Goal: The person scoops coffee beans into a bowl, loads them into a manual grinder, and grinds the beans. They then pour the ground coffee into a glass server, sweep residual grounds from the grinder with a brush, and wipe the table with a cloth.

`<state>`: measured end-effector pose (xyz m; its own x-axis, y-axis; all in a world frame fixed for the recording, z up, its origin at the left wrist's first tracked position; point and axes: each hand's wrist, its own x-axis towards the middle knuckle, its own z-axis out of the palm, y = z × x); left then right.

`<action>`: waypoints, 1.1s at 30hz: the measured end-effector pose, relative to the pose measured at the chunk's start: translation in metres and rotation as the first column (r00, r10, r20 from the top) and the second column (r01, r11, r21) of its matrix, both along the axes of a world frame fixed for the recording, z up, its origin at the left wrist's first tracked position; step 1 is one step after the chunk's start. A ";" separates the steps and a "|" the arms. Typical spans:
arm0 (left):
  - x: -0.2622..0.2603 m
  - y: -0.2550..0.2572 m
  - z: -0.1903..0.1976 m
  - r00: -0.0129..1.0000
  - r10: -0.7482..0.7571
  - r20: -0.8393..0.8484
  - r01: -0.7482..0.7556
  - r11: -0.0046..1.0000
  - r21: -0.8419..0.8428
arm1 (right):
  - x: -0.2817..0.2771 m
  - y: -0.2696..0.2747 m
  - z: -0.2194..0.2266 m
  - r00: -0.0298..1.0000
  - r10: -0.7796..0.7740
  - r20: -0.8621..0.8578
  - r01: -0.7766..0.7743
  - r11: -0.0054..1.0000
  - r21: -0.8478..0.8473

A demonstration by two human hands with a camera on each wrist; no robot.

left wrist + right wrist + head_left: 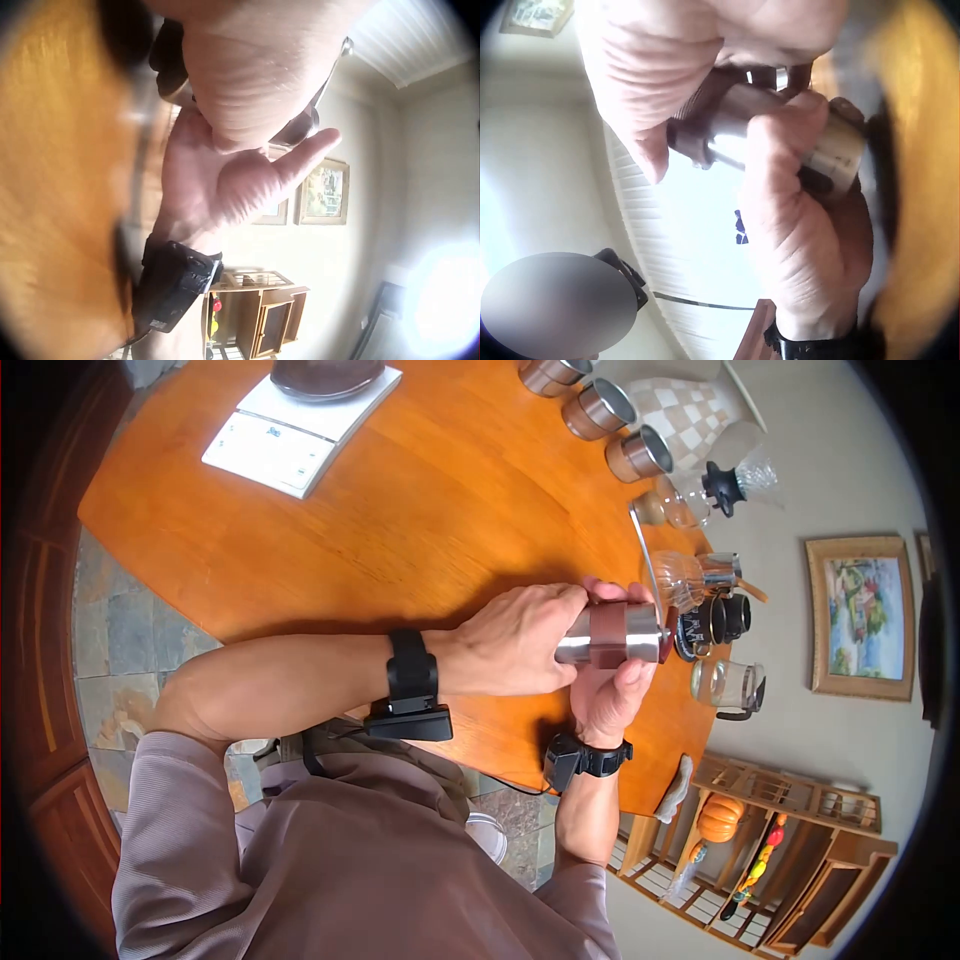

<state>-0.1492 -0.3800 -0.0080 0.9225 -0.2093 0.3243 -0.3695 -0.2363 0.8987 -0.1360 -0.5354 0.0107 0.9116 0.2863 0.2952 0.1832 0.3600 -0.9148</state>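
A silver metal cylinder with a brown band [608, 635] lies on its side between both hands in the head view, a long thin crank arm [645, 550] at its right end. My left hand [510, 643] grips its left end. Around the band and the crank end curl the fingers and thumb of my right hand [608, 700], palm beneath. The left wrist view has my left hand [255, 67] large, hiding most of the cylinder, beside my right hand [202, 180]. From the right wrist, the cylinder [836, 157] shows between my left hand [795, 225] and right hand [660, 60].
Several metal cups [598, 410] line the wooden table's [400, 530] far edge, with glassware [680, 575] and a glass jug [725, 685] further right. A dark dish [325, 372] rests on a white scale [275, 445] at upper left. A grey cloth [676, 790] lies at the right edge.
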 end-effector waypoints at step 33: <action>0.040 0.041 -0.001 0.990 -0.085 0.113 0.083 0.996 0.028 | 0.051 0.044 0.028 0.992 0.128 0.002 -0.128 0.992 0.014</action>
<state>-0.1092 -0.3392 -0.0093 0.8585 -0.2931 0.4207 -0.4889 -0.2205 0.8440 -0.0855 -0.4909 0.0385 0.8672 0.3964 0.3013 0.1358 0.3938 -0.9091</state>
